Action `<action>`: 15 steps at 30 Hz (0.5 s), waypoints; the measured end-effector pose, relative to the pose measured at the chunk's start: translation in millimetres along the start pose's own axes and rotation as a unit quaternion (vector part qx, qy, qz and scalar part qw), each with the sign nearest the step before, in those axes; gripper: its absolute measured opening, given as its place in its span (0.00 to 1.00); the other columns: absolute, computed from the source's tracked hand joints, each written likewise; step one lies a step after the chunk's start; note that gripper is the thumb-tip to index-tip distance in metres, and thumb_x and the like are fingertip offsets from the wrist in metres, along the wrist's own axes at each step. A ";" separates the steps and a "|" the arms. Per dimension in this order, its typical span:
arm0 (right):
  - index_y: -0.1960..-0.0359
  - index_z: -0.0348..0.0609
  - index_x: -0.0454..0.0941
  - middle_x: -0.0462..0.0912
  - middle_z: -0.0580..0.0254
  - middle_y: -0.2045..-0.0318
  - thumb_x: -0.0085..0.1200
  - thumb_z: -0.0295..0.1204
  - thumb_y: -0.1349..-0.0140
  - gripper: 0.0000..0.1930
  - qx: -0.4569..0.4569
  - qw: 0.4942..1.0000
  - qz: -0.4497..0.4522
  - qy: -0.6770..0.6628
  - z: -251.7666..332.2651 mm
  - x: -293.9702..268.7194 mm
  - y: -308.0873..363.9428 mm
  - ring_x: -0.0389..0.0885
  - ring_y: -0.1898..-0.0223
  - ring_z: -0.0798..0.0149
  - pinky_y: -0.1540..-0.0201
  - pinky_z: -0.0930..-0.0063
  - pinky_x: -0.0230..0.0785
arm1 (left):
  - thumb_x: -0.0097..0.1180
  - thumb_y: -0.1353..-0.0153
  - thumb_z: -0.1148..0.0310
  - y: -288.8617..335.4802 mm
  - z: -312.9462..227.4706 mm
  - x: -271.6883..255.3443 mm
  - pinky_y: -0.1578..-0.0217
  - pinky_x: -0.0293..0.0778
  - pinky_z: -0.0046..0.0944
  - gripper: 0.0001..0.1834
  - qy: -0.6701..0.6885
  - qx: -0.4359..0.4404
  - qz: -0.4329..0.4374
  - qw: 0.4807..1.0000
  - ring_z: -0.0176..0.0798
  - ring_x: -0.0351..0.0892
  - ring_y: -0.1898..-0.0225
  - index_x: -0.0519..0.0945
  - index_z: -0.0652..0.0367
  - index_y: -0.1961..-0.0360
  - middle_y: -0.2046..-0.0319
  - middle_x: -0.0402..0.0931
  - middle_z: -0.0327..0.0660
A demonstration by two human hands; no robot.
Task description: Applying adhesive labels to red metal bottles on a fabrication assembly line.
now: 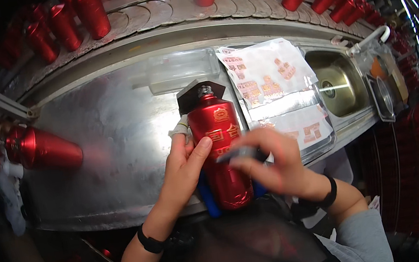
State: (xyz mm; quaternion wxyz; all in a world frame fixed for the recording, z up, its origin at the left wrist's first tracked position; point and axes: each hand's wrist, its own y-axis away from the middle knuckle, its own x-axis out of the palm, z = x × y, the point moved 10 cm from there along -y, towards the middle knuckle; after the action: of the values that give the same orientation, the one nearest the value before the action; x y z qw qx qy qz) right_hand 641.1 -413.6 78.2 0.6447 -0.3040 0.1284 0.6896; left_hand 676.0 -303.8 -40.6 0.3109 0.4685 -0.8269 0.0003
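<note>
So the slatted conveyor [165, 13] is the big one, running past the far edge of the steel worktop [92, 110]. Printed sheets [276, 67] cover a patch toward the right edge, with a sink [347, 91] beyond them. The red bottle [217, 146] is at the near edge, right of middle, neck toward the far edge. Left hand [184, 162] grips it, thumb on the front, fingers bent along the left side. Right hand [281, 161] pinches a blurry dark tool [248, 152] over it; can't tell if it's touching.
</note>
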 end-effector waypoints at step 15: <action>0.50 0.38 0.70 0.79 0.63 0.65 0.60 0.21 0.44 0.19 0.276 0.885 -0.098 -0.361 -100.0 2.5 54.3 0.77 0.61 0.76 0.58 0.81 0.70 | 0.58 0.36 0.63 -14.7 -6.8 9.3 0.49 0.73 0.35 0.40 -0.135 0.064 -0.097 0.984 0.35 0.74 0.48 0.50 0.65 0.31 0.48 0.73 0.47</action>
State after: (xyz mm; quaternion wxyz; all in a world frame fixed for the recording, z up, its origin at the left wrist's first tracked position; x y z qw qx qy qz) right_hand 614.0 -475.8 -13.2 0.7687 0.1450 0.0413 0.6216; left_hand 687.4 -317.3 -34.6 0.1642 0.5611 -0.8103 -0.0405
